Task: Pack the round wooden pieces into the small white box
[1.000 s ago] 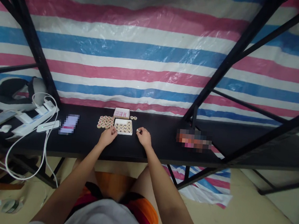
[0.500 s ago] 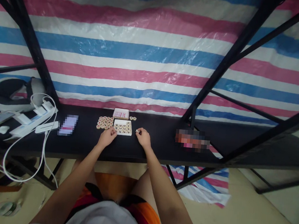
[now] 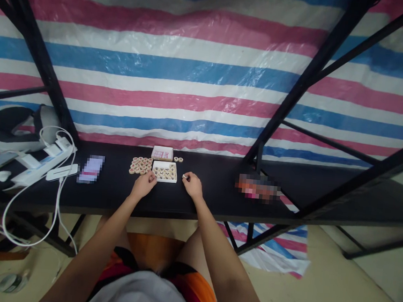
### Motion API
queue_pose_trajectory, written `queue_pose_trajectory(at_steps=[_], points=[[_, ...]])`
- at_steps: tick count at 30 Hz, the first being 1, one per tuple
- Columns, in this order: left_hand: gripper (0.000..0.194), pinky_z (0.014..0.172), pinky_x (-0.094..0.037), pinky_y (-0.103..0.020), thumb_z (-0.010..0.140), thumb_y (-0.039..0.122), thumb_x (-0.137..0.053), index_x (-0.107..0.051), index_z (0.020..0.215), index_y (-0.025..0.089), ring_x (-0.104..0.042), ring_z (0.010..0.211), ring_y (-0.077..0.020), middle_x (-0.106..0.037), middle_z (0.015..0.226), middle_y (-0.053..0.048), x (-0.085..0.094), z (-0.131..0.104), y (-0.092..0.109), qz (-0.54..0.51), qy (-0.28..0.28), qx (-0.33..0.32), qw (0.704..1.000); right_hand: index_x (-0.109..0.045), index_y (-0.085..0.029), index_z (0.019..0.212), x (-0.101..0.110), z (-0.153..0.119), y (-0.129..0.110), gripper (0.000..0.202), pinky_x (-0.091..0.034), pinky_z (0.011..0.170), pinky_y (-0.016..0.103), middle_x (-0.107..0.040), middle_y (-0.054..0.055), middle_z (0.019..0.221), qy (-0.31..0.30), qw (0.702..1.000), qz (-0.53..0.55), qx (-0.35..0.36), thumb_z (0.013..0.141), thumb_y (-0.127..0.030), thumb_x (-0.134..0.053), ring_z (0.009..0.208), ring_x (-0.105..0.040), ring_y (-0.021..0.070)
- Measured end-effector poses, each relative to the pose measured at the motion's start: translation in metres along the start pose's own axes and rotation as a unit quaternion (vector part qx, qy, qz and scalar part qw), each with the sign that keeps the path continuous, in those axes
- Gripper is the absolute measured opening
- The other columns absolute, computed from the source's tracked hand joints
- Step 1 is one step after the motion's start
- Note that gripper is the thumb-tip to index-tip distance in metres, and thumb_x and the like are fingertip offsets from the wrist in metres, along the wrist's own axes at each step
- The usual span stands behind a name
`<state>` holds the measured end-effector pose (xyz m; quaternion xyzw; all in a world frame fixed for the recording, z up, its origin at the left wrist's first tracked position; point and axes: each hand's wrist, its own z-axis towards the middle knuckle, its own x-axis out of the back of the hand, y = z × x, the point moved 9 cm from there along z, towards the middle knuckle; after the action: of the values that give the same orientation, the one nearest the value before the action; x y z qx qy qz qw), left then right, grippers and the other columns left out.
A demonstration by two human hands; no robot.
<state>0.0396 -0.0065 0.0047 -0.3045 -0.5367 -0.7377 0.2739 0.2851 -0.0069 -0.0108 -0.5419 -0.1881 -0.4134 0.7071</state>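
The white box (image 3: 167,180), with round pieces (image 3: 165,172) laid inside, was set between the near and far edges of the black surface (image 3: 216,185). Just right of it, a small pale piece (image 3: 184,177) was pinched in the right hand (image 3: 193,187). The left hand (image 3: 144,185) was held, fingers curled, at the box's near left corner; whether anything was gripped there could not be told. Red-marked discs (image 3: 141,165) were grouped left of the box. Toward the surface's far edge, two discs (image 3: 178,159) were placed beside a pink-marked tray (image 3: 162,153).
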Motion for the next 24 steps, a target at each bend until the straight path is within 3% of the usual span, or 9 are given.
queue_pose_trajectory(at_steps=[15, 24], points=[[0.011, 0.059, -0.032, -0.022, 0.077, 0.030, -0.050, -0.051, 0.071, 0.020, -0.049, 0.058, -0.0113, -0.054, 0.062, 0.004, 0.0010, 0.0001, 0.0017, 0.000, 0.006, -0.012, 1.000, -0.062, -0.022, 0.088, -0.0004, 0.0004, 0.0009, 0.014, -0.038, 0.068, 0.024, -0.061, 0.002, 0.085, -0.002, 1.000, 0.000, -0.005, 0.078, -0.024, -0.052, 0.073, -0.054, 0.0142], [0.012, 0.060, -0.034, -0.022, 0.080, 0.031, -0.048, -0.055, 0.079, 0.021, -0.053, 0.062, -0.0128, -0.058, 0.065, 0.002, 0.0044, -0.0022, 0.0057, 0.000, -0.003, 0.002, 1.000, -0.062, -0.022, 0.089, 0.0008, -0.0011, -0.0015, 0.015, -0.039, 0.071, 0.024, -0.062, 0.002, 0.087, -0.004, 1.000, -0.006, -0.001, 0.079, -0.023, -0.051, 0.075, -0.054, 0.0147]])
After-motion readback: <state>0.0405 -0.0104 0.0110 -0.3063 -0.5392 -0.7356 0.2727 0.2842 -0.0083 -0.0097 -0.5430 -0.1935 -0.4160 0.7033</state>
